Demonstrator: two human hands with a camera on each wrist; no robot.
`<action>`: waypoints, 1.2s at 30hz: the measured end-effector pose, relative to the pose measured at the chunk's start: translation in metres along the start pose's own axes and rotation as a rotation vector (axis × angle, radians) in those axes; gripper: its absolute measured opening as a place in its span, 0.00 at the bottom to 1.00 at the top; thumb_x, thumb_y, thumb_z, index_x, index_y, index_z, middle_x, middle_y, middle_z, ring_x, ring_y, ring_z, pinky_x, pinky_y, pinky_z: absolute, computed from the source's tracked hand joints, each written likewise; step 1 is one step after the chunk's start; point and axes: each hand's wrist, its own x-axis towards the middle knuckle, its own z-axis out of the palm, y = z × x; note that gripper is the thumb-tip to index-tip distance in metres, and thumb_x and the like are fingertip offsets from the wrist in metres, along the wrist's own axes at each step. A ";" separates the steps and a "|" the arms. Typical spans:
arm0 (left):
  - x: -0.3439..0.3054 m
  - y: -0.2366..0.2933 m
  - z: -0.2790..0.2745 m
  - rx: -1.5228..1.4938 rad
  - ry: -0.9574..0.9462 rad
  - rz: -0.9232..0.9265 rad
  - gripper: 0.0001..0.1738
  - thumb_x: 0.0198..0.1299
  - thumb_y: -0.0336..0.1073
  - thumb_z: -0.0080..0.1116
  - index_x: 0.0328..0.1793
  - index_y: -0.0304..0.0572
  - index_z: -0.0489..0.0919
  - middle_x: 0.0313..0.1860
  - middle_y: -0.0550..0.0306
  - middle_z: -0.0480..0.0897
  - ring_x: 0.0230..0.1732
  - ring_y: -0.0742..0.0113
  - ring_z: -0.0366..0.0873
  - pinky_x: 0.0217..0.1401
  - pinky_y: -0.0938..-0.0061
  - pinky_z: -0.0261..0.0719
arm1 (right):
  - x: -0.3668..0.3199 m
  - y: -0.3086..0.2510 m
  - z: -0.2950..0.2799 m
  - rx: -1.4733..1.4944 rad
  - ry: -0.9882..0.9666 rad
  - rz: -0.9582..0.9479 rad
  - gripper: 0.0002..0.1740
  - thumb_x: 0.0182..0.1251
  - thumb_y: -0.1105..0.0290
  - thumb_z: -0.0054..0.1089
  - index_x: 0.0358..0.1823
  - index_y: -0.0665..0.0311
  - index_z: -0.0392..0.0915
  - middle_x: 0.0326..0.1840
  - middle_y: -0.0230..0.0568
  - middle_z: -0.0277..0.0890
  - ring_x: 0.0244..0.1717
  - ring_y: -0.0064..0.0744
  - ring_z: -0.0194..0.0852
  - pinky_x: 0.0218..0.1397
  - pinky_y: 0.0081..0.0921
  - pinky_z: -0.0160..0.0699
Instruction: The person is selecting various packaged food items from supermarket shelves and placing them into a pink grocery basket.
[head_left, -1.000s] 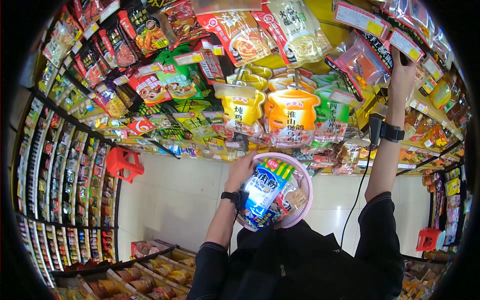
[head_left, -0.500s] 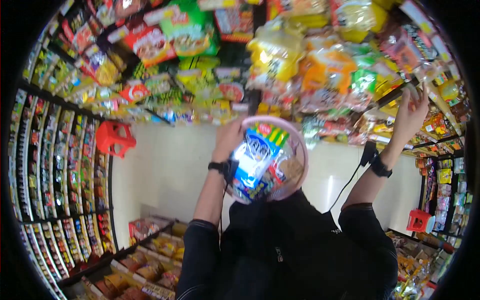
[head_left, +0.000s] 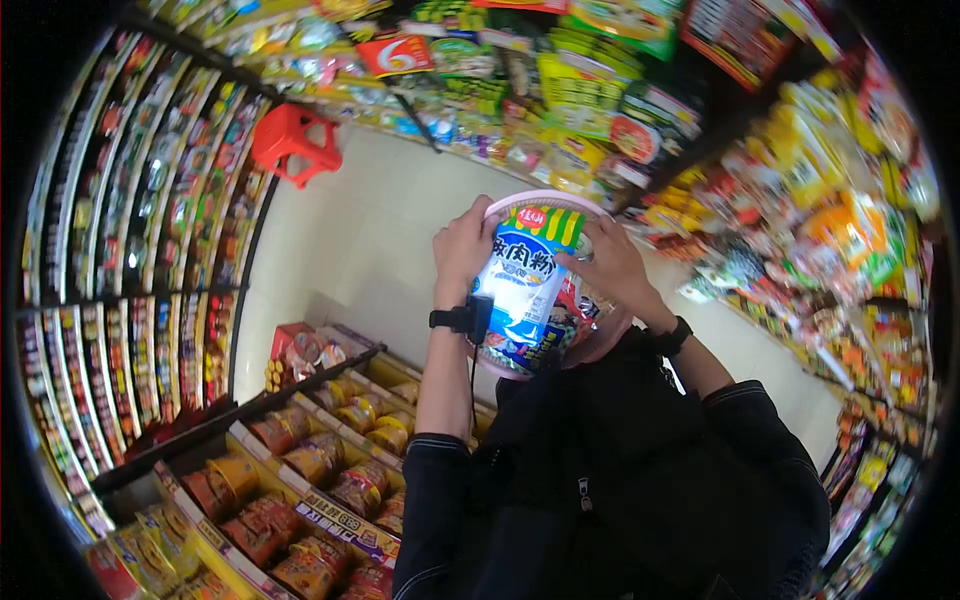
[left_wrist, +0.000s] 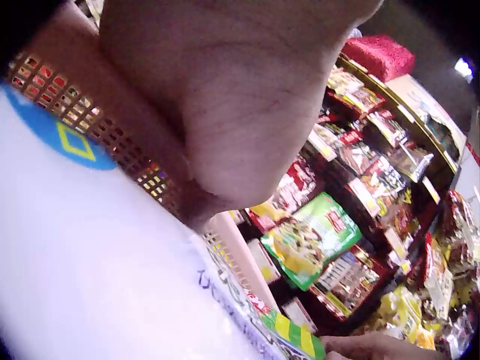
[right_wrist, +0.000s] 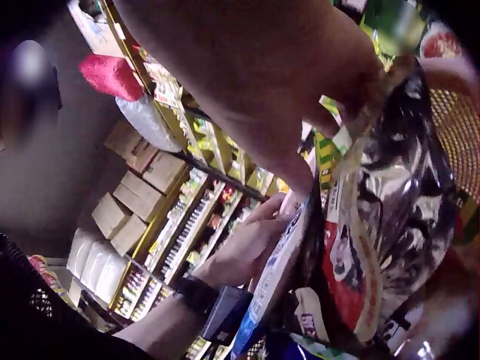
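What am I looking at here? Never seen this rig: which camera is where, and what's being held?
No machine: these are a person's two bare hands. One picture comes from a camera worn on the head, looking forward and down; the other two come from cameras on the wrists, each facing that hand's work. The left hand grips the rim of a round pink plastic basket. The right hand pinches a blue-and-white plastic bag with a yellow-and-green striped top, which sits in the basket. Beside it is a clear plastic packet with red printing. Around are shelves of colourful packets and a red plastic stool on the pale floor.
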 end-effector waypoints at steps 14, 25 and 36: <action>0.022 -0.269 -0.154 -0.162 0.337 -0.522 0.11 0.72 0.45 0.55 0.54 0.54 0.78 0.34 0.43 0.87 0.41 0.34 0.85 0.41 0.45 0.79 | 0.291 -0.216 0.159 0.678 -0.255 -0.273 0.09 0.70 0.69 0.63 0.45 0.66 0.83 0.47 0.50 0.83 0.44 0.51 0.83 0.45 0.41 0.81; 0.061 -0.446 -0.242 -0.040 0.415 -0.772 0.13 0.74 0.51 0.53 0.56 0.59 0.74 0.36 0.42 0.87 0.41 0.32 0.85 0.39 0.39 0.78 | 0.463 -0.331 0.266 0.713 -0.976 -0.353 0.54 0.68 0.60 0.75 0.85 0.61 0.45 0.62 0.44 0.80 0.57 0.31 0.83 0.49 0.29 0.84; 0.209 -0.644 -0.407 -0.050 0.329 -0.553 0.11 0.72 0.43 0.55 0.57 0.58 0.74 0.41 0.43 0.89 0.45 0.35 0.86 0.44 0.41 0.81 | 0.663 -0.483 0.309 1.506 -0.908 0.251 0.33 0.65 0.77 0.68 0.73 0.66 0.70 0.63 0.44 0.82 0.60 0.33 0.83 0.65 0.33 0.83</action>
